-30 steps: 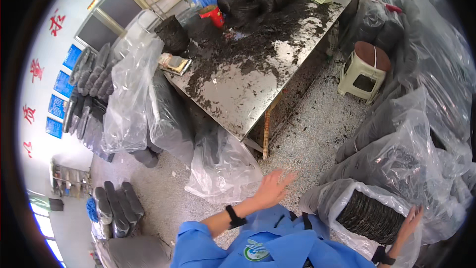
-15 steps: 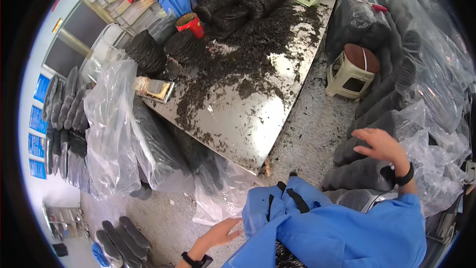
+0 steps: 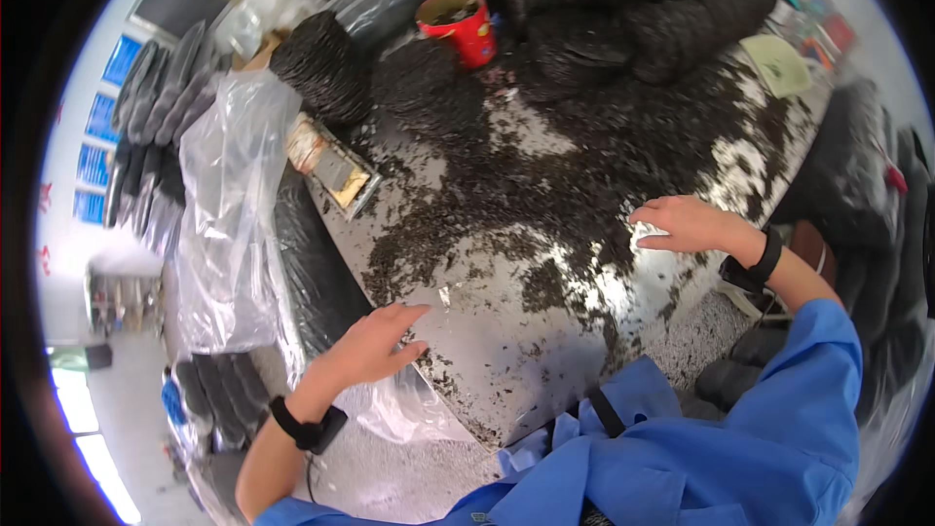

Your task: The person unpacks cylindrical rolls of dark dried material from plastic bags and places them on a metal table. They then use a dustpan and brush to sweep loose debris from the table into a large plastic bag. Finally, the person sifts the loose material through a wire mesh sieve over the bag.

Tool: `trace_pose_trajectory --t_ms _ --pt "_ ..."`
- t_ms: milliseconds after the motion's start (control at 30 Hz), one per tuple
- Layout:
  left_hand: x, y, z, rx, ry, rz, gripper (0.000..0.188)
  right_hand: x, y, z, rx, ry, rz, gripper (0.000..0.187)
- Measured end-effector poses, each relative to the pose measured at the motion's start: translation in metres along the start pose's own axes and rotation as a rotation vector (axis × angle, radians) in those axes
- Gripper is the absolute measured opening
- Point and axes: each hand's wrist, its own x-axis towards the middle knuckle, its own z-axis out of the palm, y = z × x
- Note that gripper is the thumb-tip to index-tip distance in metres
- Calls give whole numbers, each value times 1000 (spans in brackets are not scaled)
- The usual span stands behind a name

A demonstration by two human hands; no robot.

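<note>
My left hand hovers at the near left edge of a metal-topped table, fingers stretched out and holding nothing. Over the table's right side is my right hand, its thumb apart from the fingers and nothing visible in it. Whether it touches the surface I cannot tell. Dark, leaf-like flakes lie scattered thickly across the middle and far part of the tabletop. Beyond them stand stacks of thin black rounds, one upright stack at the left and a lower one beside it.
A red bucket and long rolls of black rounds occupy the far side. A small tray with a yellow-edged block sits on the left edge. Plastic-wrapped dark bundles crowd the left; more bundles line the right, near a pale green scoop.
I have moved up to the table. My left hand has risen from beside my body to the table's edge; my right hand has swung from the right-hand bundles to over the tabletop.
</note>
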Motion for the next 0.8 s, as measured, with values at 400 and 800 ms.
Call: trace_pose_trajectory --t_ms 400,800 --pt "279 -153 -110 -141 704 -546 56 366 144 -30 623 256 213 66" --pt "372 -285 -120 -620 921 -667 59 487 137 -30 1467 300 684 77"
